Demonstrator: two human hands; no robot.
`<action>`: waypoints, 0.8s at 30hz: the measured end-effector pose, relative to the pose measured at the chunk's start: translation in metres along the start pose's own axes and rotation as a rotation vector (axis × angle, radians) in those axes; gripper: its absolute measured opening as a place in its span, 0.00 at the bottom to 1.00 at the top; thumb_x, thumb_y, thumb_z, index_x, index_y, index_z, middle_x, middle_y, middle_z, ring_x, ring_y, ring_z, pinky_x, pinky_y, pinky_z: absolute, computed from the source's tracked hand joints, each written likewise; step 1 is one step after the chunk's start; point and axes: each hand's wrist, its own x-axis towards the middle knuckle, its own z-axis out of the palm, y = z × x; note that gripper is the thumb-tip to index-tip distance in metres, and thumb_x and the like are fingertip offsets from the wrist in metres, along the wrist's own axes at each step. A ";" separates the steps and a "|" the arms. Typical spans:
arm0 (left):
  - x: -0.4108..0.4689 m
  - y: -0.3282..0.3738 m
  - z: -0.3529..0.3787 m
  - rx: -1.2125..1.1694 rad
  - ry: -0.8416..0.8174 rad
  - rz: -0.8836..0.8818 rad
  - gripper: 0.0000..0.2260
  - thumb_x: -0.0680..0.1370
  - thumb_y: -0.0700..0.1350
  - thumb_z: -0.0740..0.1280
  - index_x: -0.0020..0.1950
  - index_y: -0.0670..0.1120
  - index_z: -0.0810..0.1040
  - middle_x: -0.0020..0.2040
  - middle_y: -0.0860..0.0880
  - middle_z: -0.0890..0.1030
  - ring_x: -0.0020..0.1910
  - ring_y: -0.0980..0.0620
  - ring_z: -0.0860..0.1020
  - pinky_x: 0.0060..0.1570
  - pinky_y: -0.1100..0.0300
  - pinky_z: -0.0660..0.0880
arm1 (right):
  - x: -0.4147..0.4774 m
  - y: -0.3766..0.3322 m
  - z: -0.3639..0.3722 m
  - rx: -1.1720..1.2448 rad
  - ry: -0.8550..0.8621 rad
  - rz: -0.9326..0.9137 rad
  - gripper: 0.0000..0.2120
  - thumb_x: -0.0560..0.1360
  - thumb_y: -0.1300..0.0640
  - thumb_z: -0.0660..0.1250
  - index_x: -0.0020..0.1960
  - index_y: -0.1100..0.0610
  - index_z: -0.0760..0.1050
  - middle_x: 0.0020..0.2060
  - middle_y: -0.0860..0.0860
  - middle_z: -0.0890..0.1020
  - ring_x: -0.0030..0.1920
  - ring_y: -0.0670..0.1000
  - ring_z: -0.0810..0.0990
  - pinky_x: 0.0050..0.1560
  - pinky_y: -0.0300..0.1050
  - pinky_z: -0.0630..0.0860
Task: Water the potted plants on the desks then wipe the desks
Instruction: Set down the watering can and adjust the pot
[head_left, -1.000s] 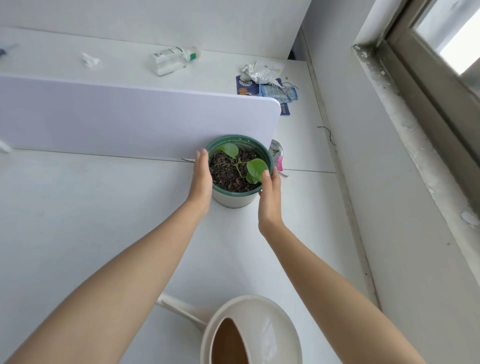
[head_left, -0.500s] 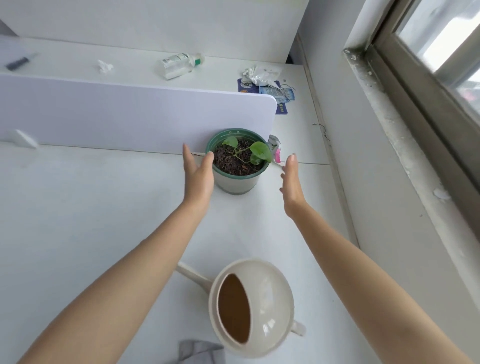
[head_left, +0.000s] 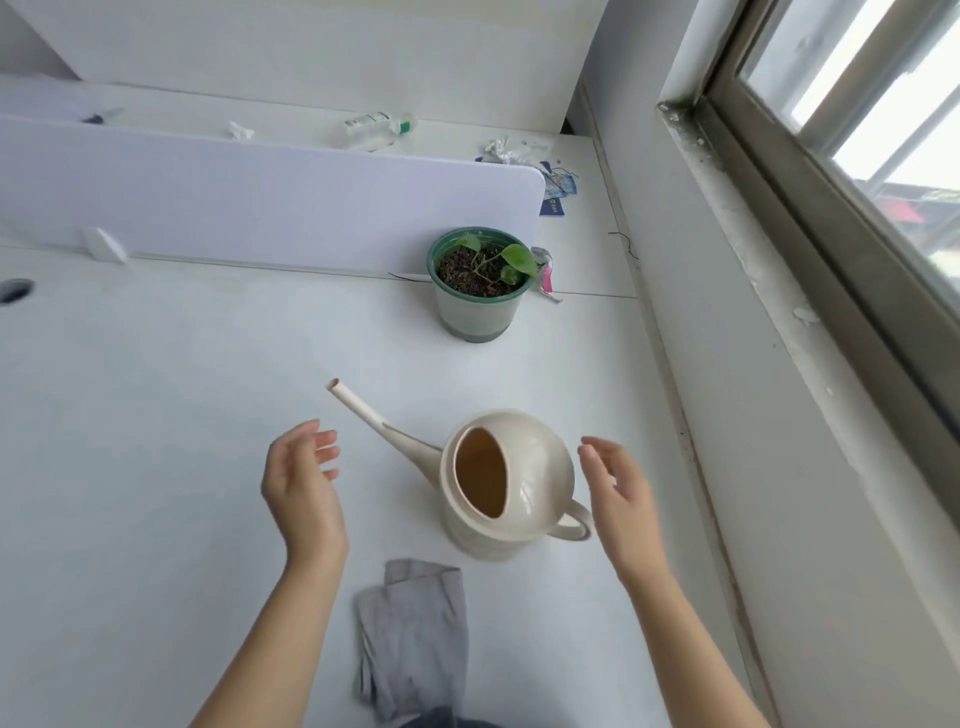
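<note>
A green-rimmed white pot (head_left: 478, 312) with dark soil and a small green plant stands on the white desk (head_left: 156, 415), against the end of the divider panel. A cream watering can (head_left: 506, 483) sits nearer to me, spout pointing up-left, handle toward the right. My left hand (head_left: 304, 486) hovers left of the can with relaxed fingers, holding nothing. Just right of the can's handle is my right hand (head_left: 621, 499), also relaxed and empty, not touching it. A grey cloth (head_left: 413, 634) lies crumpled on the desk between my forearms.
A pale divider panel (head_left: 260, 202) splits this desk from the far desk, where a plastic bottle (head_left: 376, 127) and wrappers (head_left: 519, 153) lie. A pink-and-silver packet (head_left: 545, 275) sits beside the pot. The wall and window sill (head_left: 779, 312) run along the right.
Both hands let go of the pot and drew back toward me, now flanking the watering can. The view tilted down, bringing the grey cloth into sight.
</note>
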 end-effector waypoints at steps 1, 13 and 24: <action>-0.003 -0.006 -0.002 0.025 -0.032 -0.043 0.10 0.76 0.38 0.55 0.44 0.49 0.74 0.41 0.50 0.77 0.41 0.52 0.75 0.38 0.63 0.68 | -0.009 0.008 0.002 -0.037 0.013 -0.010 0.13 0.77 0.53 0.61 0.57 0.58 0.75 0.54 0.50 0.78 0.56 0.45 0.76 0.40 0.24 0.69; -0.009 -0.032 0.014 0.100 -0.591 -0.319 0.35 0.78 0.47 0.62 0.76 0.55 0.42 0.75 0.47 0.61 0.70 0.53 0.64 0.69 0.55 0.57 | -0.039 0.052 0.028 -0.371 -0.050 -0.050 0.40 0.66 0.31 0.54 0.73 0.51 0.58 0.71 0.50 0.64 0.70 0.52 0.61 0.71 0.52 0.60; 0.012 -0.044 0.020 0.016 -0.656 -0.351 0.32 0.77 0.46 0.64 0.75 0.56 0.49 0.60 0.49 0.73 0.66 0.47 0.70 0.63 0.50 0.62 | -0.025 0.053 0.016 -0.117 -0.122 0.223 0.39 0.49 0.27 0.71 0.53 0.48 0.66 0.57 0.50 0.74 0.62 0.51 0.74 0.62 0.47 0.71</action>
